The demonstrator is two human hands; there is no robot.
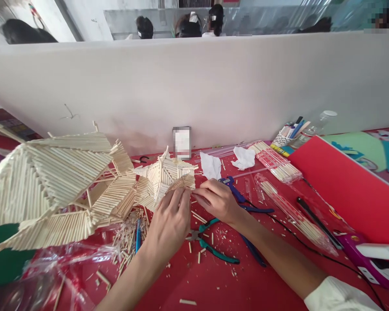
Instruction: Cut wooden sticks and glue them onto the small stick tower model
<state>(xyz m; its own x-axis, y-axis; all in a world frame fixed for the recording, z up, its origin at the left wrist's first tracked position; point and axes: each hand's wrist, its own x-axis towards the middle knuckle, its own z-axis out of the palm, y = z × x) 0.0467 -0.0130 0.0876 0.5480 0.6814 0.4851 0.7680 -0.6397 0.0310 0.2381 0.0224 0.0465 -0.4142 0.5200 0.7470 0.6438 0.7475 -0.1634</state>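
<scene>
A small star-shaped roof model [162,172] made of glued wooden sticks stands on the red table. My left hand [175,211] is closed on its near right edge, fingers bent over the sticks and thumb hidden. Close beside it, my right hand [217,199] pinches at that same edge; whatever is between its fingertips is too small to make out. Below the hands lie green-handled pliers [210,244], spread apart. A blue glue gun [232,188] rests just behind my right hand. To the left is a larger stick-built pavilion roof [61,168].
Cut stick pieces [126,255] and a blue pen [138,235] lie at left. White tissues [210,165], packs of sticks [277,162], a pen cup [283,137] and a red board [353,185] are at right. A white partition [181,82] closes off the back.
</scene>
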